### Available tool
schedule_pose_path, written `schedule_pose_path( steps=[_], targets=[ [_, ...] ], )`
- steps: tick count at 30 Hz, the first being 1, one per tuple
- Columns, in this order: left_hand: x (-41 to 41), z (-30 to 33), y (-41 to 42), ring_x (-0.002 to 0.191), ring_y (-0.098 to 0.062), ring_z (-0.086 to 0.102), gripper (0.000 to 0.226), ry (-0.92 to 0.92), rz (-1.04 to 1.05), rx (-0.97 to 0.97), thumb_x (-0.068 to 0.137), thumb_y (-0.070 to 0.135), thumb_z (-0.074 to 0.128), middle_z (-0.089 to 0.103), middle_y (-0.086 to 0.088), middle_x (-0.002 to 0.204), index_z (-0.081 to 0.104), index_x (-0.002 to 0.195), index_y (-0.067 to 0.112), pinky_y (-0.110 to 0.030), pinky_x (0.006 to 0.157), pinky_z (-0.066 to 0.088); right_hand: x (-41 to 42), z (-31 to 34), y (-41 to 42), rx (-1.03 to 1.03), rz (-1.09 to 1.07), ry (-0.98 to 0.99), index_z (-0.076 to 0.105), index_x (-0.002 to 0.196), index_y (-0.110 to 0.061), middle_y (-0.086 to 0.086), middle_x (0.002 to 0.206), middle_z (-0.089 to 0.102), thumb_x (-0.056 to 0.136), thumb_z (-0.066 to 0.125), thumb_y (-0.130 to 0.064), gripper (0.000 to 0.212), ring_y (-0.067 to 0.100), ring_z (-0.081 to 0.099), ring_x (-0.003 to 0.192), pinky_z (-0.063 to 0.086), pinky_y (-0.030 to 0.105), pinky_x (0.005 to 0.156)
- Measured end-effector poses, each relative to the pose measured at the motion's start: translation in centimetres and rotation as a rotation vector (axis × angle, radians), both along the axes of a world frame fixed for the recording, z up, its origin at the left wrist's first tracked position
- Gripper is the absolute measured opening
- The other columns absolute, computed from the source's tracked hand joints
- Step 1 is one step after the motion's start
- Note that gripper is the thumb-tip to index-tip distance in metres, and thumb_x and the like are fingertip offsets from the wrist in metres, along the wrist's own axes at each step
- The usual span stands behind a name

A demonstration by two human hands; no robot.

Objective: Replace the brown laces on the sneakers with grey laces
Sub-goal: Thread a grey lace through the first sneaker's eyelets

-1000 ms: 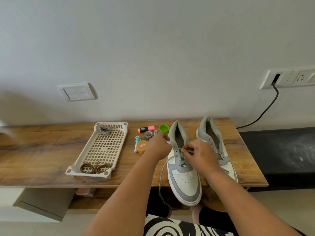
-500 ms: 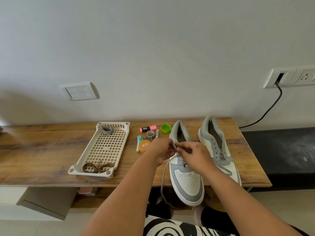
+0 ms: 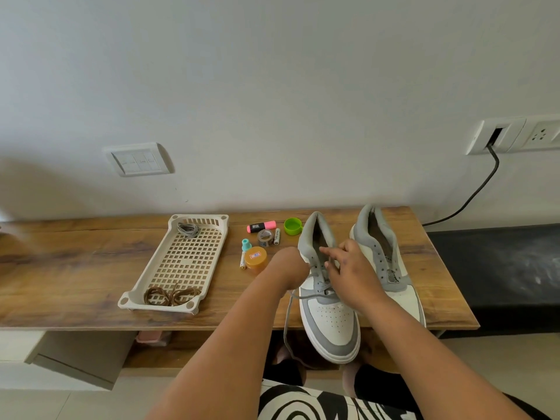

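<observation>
**Lacing the near sneaker with a soft grey lace**

We take the tray (image 3: 185, 262) as our landmark. To its right on the bench (image 3: 60, 268), both sneakers stand toes toward us; the nearer one (image 3: 330, 322) is half laced, the farther one (image 3: 391, 259) bare. The grey lace (image 3: 288, 316) looks light and limp, trailing over the bench edge, so we would grip it near the stiff tip. Our left hand (image 3: 288, 268) steadies the sneaker's side; how its fingers lie, we cannot tell. Our right hand (image 3: 351, 268) pinches the lace by the eyelets. In the tray lie the brown laces (image 3: 169, 295) and a spare grey lace (image 3: 188, 229). Between tray and sneakers, a jar (image 3: 256, 259), tape roll (image 3: 265, 237), highlighter (image 3: 260, 227) and green cap (image 3: 292, 226) crowd the left elbow.
</observation>
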State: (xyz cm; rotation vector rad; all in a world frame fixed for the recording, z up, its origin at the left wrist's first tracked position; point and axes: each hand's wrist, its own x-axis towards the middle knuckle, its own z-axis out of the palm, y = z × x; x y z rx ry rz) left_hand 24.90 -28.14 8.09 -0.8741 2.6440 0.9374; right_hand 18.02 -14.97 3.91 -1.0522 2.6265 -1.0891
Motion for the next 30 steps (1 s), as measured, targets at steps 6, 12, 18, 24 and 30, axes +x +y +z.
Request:
schedule_pose_path(
  steps=[6,12,18,24,30],
  targets=[
    [-0.4,-0.6,0.0,0.105,-0.028,0.062,0.026,-0.053,-0.06,-0.119,0.098,0.01,0.047,0.065,-0.015,0.114,0.061,0.118,0.002,-0.036,0.086,0.052,-0.1,-0.3,0.2,0.043,0.018,-0.042,0.057,0.135,-0.02,-0.004,0.106,0.041,0.099,0.054,-0.02,0.036,0.008,0.048,0.084,0.043,0.021,0.078],
    [-0.7,-0.6,0.2,0.098,-0.024,0.061,0.024,-0.128,-0.093,-0.22,0.098,0.013,0.049,0.063,-0.011,0.109,0.06,0.117,0.003,-0.03,0.078,0.048,0.0,-0.8,-0.1,0.083,0.032,-0.044,0.061,0.131,-0.017,-0.001,0.106,0.043,0.099,0.052,-0.017,0.032,0.015,0.052,0.09,0.048,0.027,0.082],
    [-1.1,0.1,0.7,0.11,-0.024,0.061,0.024,-0.127,-0.13,-0.314,0.1,0.01,0.048,0.057,-0.007,0.103,0.059,0.12,0.003,-0.031,0.094,0.051,0.1,-0.7,0.1,0.047,0.038,-0.041,0.064,0.126,-0.017,-0.001,0.105,0.045,0.098,0.054,-0.015,0.029,0.015,0.053,0.09,0.05,0.029,0.081],
    [-1.2,-0.2,1.0,0.111,-0.024,0.06,0.026,-0.118,-0.145,-0.371,0.098,0.007,0.049,0.062,-0.011,0.12,0.057,0.122,0.003,-0.03,0.092,0.048,-0.2,-1.0,0.0,0.083,0.04,-0.034,0.062,0.127,-0.017,0.0,0.109,0.046,0.101,0.046,-0.013,0.031,0.016,0.053,0.094,0.049,0.03,0.082],
    [-1.1,0.3,1.1,0.109,-0.025,0.061,0.024,-0.135,-0.143,-0.355,0.099,0.007,0.047,0.063,-0.011,0.112,0.06,0.119,0.002,-0.029,0.087,0.048,-0.2,-1.3,-0.1,0.104,0.053,-0.039,0.061,0.128,-0.017,0.001,0.109,0.046,0.101,0.045,-0.011,0.032,0.018,0.053,0.096,0.047,0.03,0.084]
  ],
)
